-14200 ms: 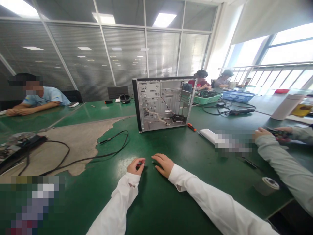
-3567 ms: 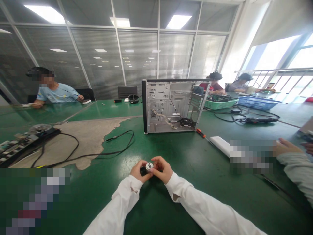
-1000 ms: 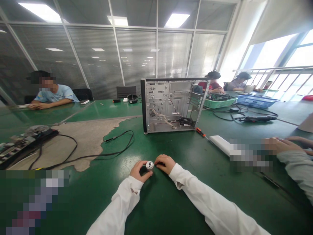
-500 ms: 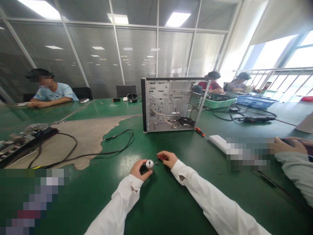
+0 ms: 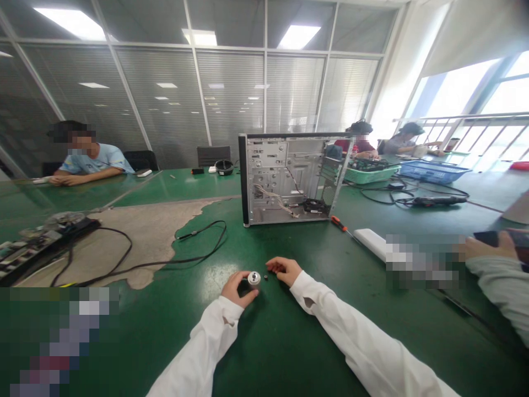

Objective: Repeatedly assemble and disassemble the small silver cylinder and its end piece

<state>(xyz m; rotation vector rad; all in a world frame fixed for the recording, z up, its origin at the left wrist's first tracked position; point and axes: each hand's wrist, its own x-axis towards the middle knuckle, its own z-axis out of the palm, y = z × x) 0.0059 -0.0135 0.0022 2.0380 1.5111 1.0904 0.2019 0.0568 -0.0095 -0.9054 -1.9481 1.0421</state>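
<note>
The left hand (image 5: 236, 289) has its fingers closed in a curve around a small metal cylinder (image 5: 254, 281), with the round end facing up. The cylinder stands near the middle of the green surface (image 5: 264, 353); whether its base touches the surface, I cannot tell.

Taking the cylinder as the clock's centre, a tiny dark piece (image 5: 266, 277) lies just beside it at 3 o'clock. Near that piece is the right hand (image 5: 286, 270), its fingers loosely curled and partly open; the piece sits just outside the fingertips.

At 1 o'clock an open computer case (image 5: 306, 150) stands upright, with pale wires (image 5: 275, 197) and a black fan (image 5: 314, 205) inside. An orange-handled screwdriver (image 5: 339, 223) lies at 2 o'clock, by the case's lower corner. Farther off, also toward 2 o'clock, are 2 baskets: a green basket (image 5: 372, 176) and a blue basket (image 5: 433, 171). A black cable (image 5: 194, 259) runs in a loop at 10 o'clock. Toward 3 o'clock, a co-worker's grey sleeve (image 5: 500, 284) reaches in from the edge.
</note>
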